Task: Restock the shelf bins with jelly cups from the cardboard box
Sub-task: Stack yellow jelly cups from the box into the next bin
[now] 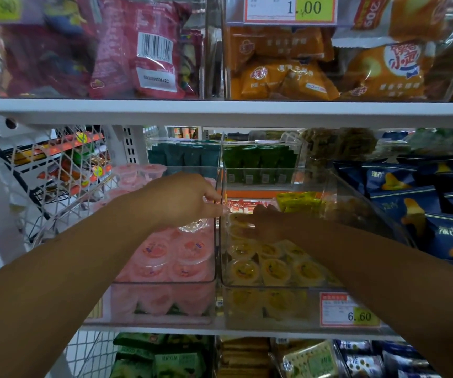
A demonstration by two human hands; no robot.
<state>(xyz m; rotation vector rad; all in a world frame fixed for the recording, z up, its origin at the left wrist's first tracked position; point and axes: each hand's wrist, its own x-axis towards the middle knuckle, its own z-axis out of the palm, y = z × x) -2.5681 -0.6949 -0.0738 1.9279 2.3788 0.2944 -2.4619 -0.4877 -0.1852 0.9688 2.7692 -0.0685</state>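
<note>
Over the bins point(165, 282), left fingers point(209, 192) grip a pink cup point(194, 225); right fingers point(244, 218) touch a yellow cup point(234, 217), hold unclear.

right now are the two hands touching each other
Apart: head view shows the left hand over the pink-cup bin, the right hand in the yellow-cup bin, clear walls between them.

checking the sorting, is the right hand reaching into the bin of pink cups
No, the right hand is among the yellow cups; the pink cups lie below the left hand.

Bins point(296, 289) are looking clear, glossy plastic; jelly cups point(244, 271) gleaming w/ smooth film lids; shelf point(219, 113) showing matt white metal.
</note>
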